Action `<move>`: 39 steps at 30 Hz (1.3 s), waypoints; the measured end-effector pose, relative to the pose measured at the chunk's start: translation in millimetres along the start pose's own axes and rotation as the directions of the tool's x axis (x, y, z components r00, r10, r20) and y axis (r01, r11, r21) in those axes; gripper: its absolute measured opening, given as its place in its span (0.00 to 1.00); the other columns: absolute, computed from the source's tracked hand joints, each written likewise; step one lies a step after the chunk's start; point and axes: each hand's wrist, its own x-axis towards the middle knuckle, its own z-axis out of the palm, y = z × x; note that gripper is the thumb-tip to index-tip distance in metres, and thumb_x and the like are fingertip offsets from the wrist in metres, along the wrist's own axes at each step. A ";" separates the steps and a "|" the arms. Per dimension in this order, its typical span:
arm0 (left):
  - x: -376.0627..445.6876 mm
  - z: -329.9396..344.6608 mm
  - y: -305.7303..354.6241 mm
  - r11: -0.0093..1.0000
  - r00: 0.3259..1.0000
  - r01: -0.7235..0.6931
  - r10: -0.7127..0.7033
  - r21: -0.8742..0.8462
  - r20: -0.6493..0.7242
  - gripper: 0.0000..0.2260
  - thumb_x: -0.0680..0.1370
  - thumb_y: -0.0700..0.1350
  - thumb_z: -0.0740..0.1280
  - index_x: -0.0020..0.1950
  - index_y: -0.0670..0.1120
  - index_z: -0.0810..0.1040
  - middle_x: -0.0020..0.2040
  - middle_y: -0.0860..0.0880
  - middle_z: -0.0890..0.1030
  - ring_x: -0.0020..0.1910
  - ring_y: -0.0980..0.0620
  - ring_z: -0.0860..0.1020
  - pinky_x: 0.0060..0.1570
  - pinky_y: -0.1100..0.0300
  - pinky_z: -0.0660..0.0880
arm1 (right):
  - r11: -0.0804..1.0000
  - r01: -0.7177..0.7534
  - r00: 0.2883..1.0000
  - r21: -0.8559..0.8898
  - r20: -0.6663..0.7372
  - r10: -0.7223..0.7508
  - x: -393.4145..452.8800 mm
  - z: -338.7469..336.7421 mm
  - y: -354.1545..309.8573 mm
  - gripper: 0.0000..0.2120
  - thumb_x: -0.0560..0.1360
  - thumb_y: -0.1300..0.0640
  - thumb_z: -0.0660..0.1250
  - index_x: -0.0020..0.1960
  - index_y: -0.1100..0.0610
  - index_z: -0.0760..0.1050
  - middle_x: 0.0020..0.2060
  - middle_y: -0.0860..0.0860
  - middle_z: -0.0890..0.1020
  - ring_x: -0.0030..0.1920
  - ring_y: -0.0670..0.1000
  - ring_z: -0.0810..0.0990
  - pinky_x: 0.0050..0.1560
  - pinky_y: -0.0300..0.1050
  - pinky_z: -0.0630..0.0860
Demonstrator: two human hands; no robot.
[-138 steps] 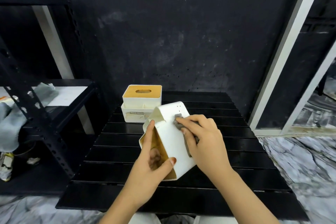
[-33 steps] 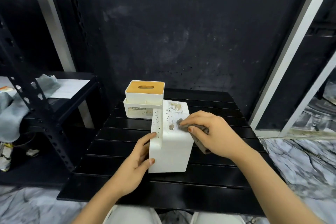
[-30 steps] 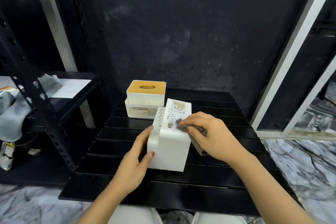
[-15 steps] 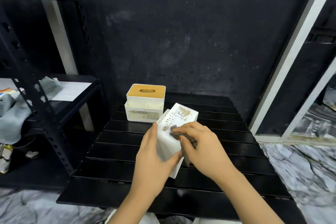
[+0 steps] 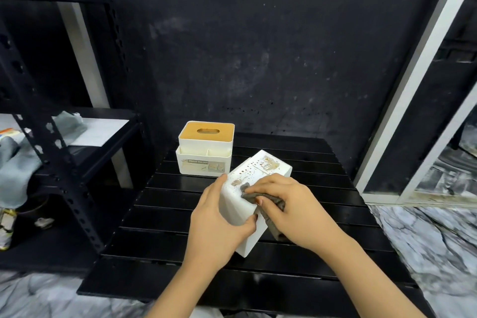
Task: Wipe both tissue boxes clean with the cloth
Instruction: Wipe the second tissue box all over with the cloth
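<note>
A white tissue box [image 5: 260, 170] lies tilted on its side over the black slatted table [image 5: 322, 214], its perforated underside with brown stains turned up. My left hand [image 5: 219, 219] grips its near end, thumb across the front face. My right hand [image 5: 291, 204] holds a grey-brown cloth [image 5: 251, 195] pressed against the box's upper face. A second white tissue box [image 5: 206, 148] with a tan wooden lid stands upright behind, at the table's far left.
A black metal shelf rack [image 5: 59, 147] stands left of the table with grey cloths [image 5: 13, 168] and a white sheet on it. A white door frame [image 5: 418, 80] rises at the right. Marble floor surrounds the table.
The box has been turned from standing on end to tilted on its side, and my left hand has moved from its left side to wrap the near end. The cloth slid nearer along the stained face.
</note>
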 end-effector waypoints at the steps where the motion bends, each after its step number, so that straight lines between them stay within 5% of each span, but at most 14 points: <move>1: 1.4 -0.8 -0.2 1.000 1.000 0.003 -0.003 0.005 0.009 0.39 0.64 0.50 0.77 0.72 0.56 0.63 0.63 0.61 0.70 0.58 0.65 0.68 0.44 0.80 0.67 | 1.000 -0.005 1.000 -0.017 -0.011 0.005 1.1 -1.2 2.3 0.13 0.76 0.57 0.63 0.55 0.41 0.78 0.51 0.36 0.77 0.57 0.41 0.71 0.57 0.38 0.71; 13: 4.5 -4.7 1.0 1.000 0.999 0.023 -0.024 0.019 0.041 0.39 0.64 0.48 0.78 0.71 0.57 0.63 0.61 0.62 0.70 0.62 0.61 0.69 0.52 0.71 0.65 | 0.963 -0.225 0.951 -0.146 -0.247 0.184 23.0 -16.5 48.4 0.13 0.77 0.57 0.60 0.57 0.45 0.77 0.54 0.41 0.76 0.53 0.49 0.72 0.51 0.49 0.75; 19: 6.7 -6.5 -1.1 1.000 0.998 0.016 -0.017 0.019 0.057 0.39 0.63 0.48 0.77 0.71 0.55 0.65 0.62 0.60 0.72 0.60 0.60 0.72 0.46 0.78 0.66 | 0.961 -0.028 0.965 -0.277 -0.258 -0.046 -3.5 9.2 13.4 0.12 0.75 0.55 0.61 0.55 0.45 0.78 0.50 0.40 0.79 0.47 0.50 0.73 0.41 0.52 0.77; 28: 8.8 -12.6 -5.0 1.000 0.992 0.008 -0.008 0.001 0.128 0.39 0.59 0.52 0.75 0.69 0.57 0.66 0.62 0.61 0.73 0.62 0.59 0.71 0.56 0.65 0.69 | 0.963 -0.215 0.950 -0.162 -0.265 0.167 12.9 -20.1 50.2 0.13 0.77 0.56 0.60 0.54 0.43 0.78 0.51 0.40 0.77 0.51 0.47 0.73 0.49 0.46 0.76; 31: 9.4 -16.8 -5.1 1.000 0.987 -0.003 0.006 -0.019 0.158 0.38 0.59 0.51 0.75 0.68 0.58 0.66 0.61 0.63 0.73 0.62 0.60 0.71 0.57 0.66 0.67 | 0.963 -0.270 0.935 -0.013 -0.243 0.259 16.0 -29.5 58.8 0.13 0.77 0.58 0.60 0.54 0.44 0.79 0.51 0.41 0.78 0.52 0.44 0.76 0.49 0.33 0.72; 36: 12.2 -24.2 -11.4 0.991 0.967 0.031 0.003 -0.128 0.253 0.36 0.57 0.55 0.71 0.63 0.69 0.62 0.65 0.66 0.70 0.66 0.65 0.67 0.64 0.64 0.66 | 0.955 -0.234 0.923 0.182 -0.268 0.277 -3.1 -29.2 52.0 0.12 0.77 0.60 0.63 0.52 0.45 0.79 0.47 0.36 0.78 0.48 0.38 0.77 0.42 0.20 0.68; 39: 11.9 -23.9 -15.4 0.959 0.964 0.103 -0.031 -0.265 0.263 0.41 0.58 0.58 0.73 0.70 0.62 0.64 0.67 0.63 0.71 0.68 0.62 0.68 0.68 0.58 0.66 | 0.957 -0.206 0.924 0.203 -0.281 0.259 -15.6 -24.1 47.7 0.14 0.76 0.61 0.63 0.50 0.42 0.78 0.48 0.36 0.78 0.50 0.36 0.76 0.45 0.19 0.66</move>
